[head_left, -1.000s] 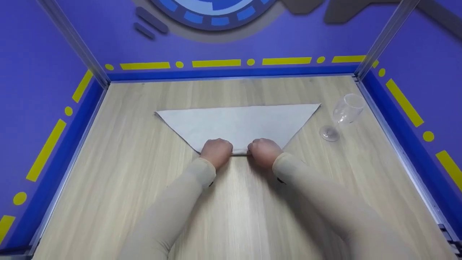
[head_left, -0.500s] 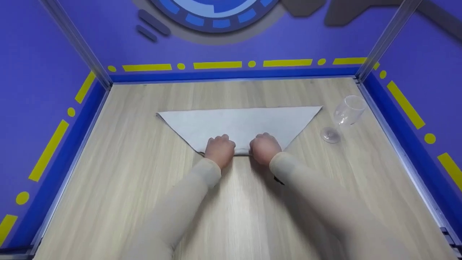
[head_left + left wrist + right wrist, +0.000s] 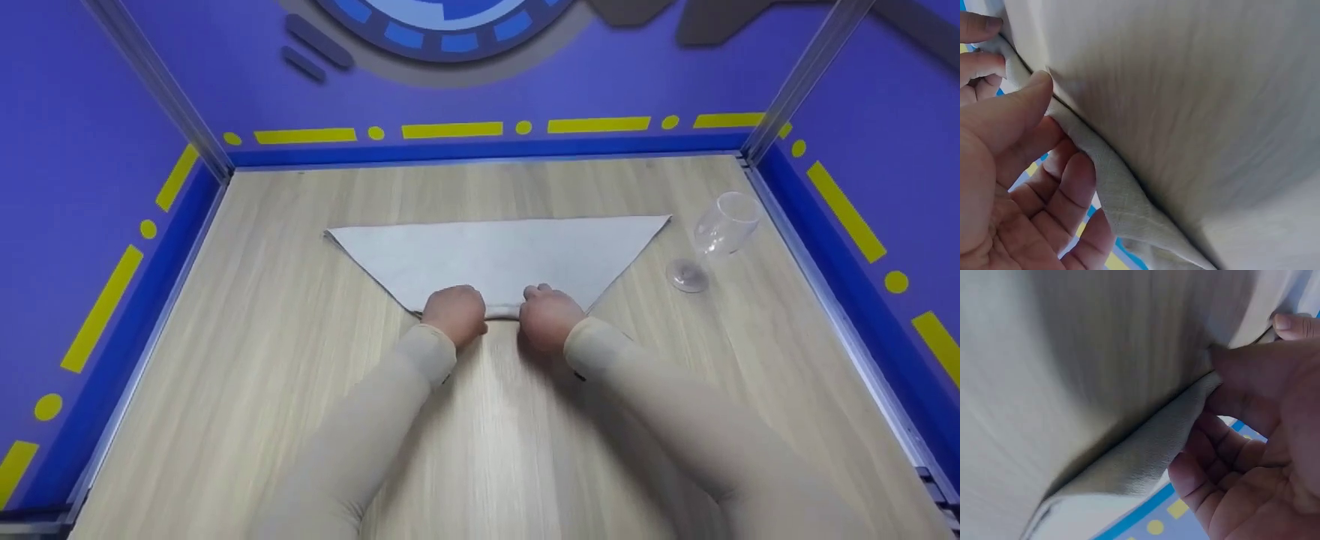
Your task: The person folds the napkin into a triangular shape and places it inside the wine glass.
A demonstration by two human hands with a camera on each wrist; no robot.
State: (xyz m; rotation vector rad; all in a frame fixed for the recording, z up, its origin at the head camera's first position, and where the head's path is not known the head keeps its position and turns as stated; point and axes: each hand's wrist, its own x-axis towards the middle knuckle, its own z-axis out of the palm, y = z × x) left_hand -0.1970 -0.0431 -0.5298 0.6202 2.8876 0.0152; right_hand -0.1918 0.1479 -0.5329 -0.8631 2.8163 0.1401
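A pale grey cloth napkin [image 3: 495, 259] lies on the table in a trapezoid, its long side away from me. Its short near edge is turned over into a narrow roll [image 3: 502, 311]. My left hand [image 3: 455, 309] pinches this edge left of centre; my right hand [image 3: 553, 316] pinches it on the right, a short gap away. In the left wrist view, the thumb and curled fingers of the left hand [image 3: 1022, 157] are at the folded cloth [image 3: 1120, 188]. The right wrist view has the right hand [image 3: 1269, 433] at the cloth edge [image 3: 1140, 450], its fingers bent.
A clear stemmed glass [image 3: 724, 229] stands on the wooden table [image 3: 480, 420], right of the napkin. Blue-purple panels with yellow marks [image 3: 450, 130] enclose the table at the back and both sides.
Both hands stay at the near edge, with small shifts of fingers and knuckles. The left hand's knuckles rose, then lowered again. The napkin and glass keep their places.
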